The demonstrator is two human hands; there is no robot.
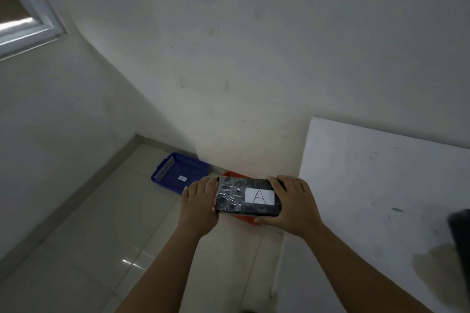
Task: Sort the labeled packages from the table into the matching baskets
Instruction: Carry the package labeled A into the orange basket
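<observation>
A black plastic-wrapped package (236, 198) with a white label marked "A" is held level in the air between both hands. My left hand (199, 204) grips its left end and my right hand (292, 204) grips its right end. Directly beneath the package a red basket (245, 219) stands on the floor, mostly hidden by it. A blue basket (173, 173) with a small white label inside sits to the left of the red one, against the wall.
A white table (381, 185) fills the right side, its left edge close to my right hand. A dark object (461, 234) lies at the table's right edge, cut off by the frame. Pale floor tiles (101, 249) spread out at lower left.
</observation>
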